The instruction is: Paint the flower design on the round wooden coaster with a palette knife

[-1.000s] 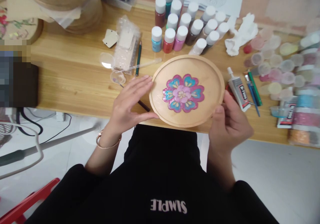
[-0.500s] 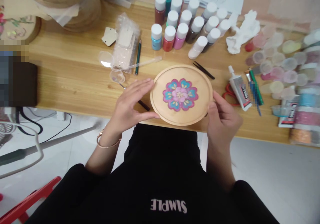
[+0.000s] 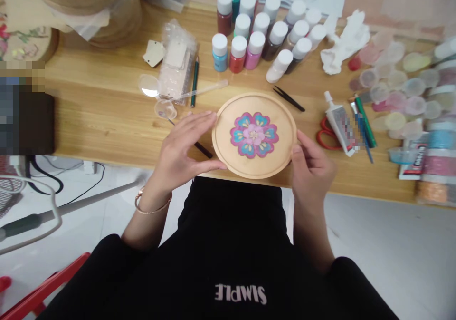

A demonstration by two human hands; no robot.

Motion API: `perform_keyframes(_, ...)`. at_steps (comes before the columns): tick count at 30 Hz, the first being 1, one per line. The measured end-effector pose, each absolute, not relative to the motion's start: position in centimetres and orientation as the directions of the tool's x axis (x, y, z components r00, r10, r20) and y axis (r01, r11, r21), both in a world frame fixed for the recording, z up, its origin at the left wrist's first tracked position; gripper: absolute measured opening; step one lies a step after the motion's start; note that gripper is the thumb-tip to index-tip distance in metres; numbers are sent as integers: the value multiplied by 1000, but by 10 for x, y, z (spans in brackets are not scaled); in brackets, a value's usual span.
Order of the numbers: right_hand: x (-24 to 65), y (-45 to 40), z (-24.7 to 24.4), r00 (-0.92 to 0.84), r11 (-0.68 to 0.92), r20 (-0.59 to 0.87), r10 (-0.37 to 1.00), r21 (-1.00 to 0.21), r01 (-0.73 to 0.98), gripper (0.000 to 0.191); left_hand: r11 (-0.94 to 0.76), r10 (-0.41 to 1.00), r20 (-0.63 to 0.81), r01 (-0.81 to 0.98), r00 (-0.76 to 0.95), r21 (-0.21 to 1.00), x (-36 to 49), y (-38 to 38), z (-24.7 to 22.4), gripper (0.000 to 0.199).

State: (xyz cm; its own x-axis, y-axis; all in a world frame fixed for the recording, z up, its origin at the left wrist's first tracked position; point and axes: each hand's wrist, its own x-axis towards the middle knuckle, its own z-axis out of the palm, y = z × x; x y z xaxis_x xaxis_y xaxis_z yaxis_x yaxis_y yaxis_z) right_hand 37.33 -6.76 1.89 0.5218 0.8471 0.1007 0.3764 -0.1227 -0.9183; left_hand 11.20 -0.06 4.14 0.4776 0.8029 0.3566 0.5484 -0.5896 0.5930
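A round, pale wooden plate with a raised rim (image 3: pixel 249 169) sits between both hands at the near edge of the yellowish wooden table (image 3: pixel 103 125); whether it is lifted or rests there, I cannot tell. The right hand (image 3: pixel 313 164) pinches its edge between thumb and bent fingers, while the left hand (image 3: pixel 181 150) is spread, fingers and thumb meeting the opposite rim at two places. Holding only the border probably spares the magenta, blue and pink painted flower (image 3: pixel 254 135) and leaves it facing the wearer.

A thin dark rod (image 3: pixel 204 150) passes beneath the left hand. Beyond the plate, slim black tweezers (image 3: pixel 290 100) lie just past the grip, and white-capped bottles of coloured liquid (image 3: pixel 252 53) stand farther off, upright, presumably so their colours show. Right of the right hand, red-handled scissors (image 3: pixel 323 132) and a white glue tube (image 3: pixel 340 125) lie near, likely for easy reach.
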Motion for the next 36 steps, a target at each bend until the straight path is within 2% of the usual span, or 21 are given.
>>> perform_keyframes(9, 372, -68, 18, 550, -114, 109, 828, -928, 355, 42, -628, 775, 402, 527, 487, 573, 113, 0, 46, 81)
perform_keyframes(15, 372, -69, 17, 556, -91, 126, 822, -934, 346, 41, -616, 784, 376, 546, 493, 569, 114, 2, 45, 82)
perform_keyframes(25, 372, -67, 15, 553, -23, 176, 814, -942, 334, 36, -699, 713, 481, 461, 511, 546, 116, 6, 44, 82)
perform_keyframes(36, 372, -69, 22, 532, 16, 264, 805, -905, 425, 35, -684, 725, 477, 438, 497, 583, 115, 8, 33, 83)
